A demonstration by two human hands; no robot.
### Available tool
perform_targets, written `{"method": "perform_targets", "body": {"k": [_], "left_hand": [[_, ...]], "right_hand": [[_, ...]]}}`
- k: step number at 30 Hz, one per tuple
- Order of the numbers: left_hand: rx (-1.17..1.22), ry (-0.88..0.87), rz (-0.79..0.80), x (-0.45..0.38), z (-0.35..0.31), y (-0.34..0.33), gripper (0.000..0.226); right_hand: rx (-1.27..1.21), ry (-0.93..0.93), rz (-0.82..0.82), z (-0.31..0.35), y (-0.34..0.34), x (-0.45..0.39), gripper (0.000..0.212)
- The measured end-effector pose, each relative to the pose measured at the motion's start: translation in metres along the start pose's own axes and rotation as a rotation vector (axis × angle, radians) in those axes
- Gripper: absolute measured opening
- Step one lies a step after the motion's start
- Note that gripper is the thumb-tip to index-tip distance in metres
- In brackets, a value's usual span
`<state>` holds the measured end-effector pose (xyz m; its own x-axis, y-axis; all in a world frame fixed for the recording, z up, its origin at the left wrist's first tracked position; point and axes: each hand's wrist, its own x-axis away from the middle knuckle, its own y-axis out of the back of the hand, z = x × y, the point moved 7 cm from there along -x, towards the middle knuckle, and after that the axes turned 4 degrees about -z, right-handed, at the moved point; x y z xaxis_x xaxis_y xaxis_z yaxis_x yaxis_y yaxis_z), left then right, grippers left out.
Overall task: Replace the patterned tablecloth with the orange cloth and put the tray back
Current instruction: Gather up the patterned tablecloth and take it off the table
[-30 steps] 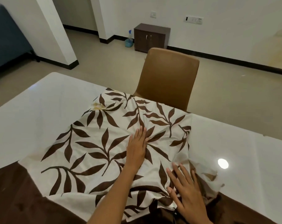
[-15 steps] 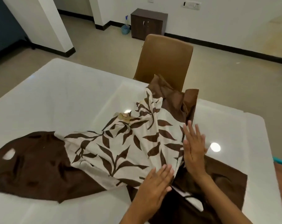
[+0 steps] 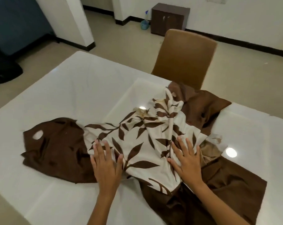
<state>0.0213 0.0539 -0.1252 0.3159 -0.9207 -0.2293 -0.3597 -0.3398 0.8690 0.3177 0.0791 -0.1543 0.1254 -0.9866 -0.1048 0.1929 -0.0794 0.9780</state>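
The patterned tablecloth (image 3: 137, 140), cream with brown leaves and a brown border, lies bunched in a heap on the glossy white table (image 3: 69, 98). My left hand (image 3: 106, 163) lies flat on the cloth's near left part, fingers straight and spread. My right hand (image 3: 187, 159) presses flat on its right part, fingers also spread. Brown border fabric spills left (image 3: 56, 150), toward the chair, and toward the near right corner (image 3: 218, 189). No orange cloth and no tray are in view.
A tan chair (image 3: 184, 57) stands at the table's far side. Behind it, by the wall, are a dark brown cabinet (image 3: 169, 18) and a blue spray bottle (image 3: 144, 24). A white pillar (image 3: 76, 21) stands at the far left.
The flat-spread cloth has been gathered into a crumpled heap. Both hands have shifted: the left hand now lies to the left, the right hand nearer, both flat on the cloth.
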Motion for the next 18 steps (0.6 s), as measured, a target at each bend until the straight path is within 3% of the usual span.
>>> {"method": "perform_targets", "body": {"k": [6,8,14,18], "left_hand": [[-0.163,0.241,0.112,-0.037,0.073,-0.017,0.125],[-0.178,0.263,0.154,-0.035,0.081,-0.028,0.117],[0.038,0.165,0.026,-0.033,0.067,-0.031,0.048],[0.346,0.235,-0.139,-0.025,0.062,-0.018,0.055]], "right_hand": [[-0.007,0.021,-0.023,0.004,-0.001,0.000,0.067],[-0.018,0.019,-0.029,0.006,0.000,0.000,0.067],[-0.013,0.017,-0.029,0.009,0.001,-0.002,0.066],[-0.007,0.021,-0.043,0.010,0.000,-0.002,0.066]]}}
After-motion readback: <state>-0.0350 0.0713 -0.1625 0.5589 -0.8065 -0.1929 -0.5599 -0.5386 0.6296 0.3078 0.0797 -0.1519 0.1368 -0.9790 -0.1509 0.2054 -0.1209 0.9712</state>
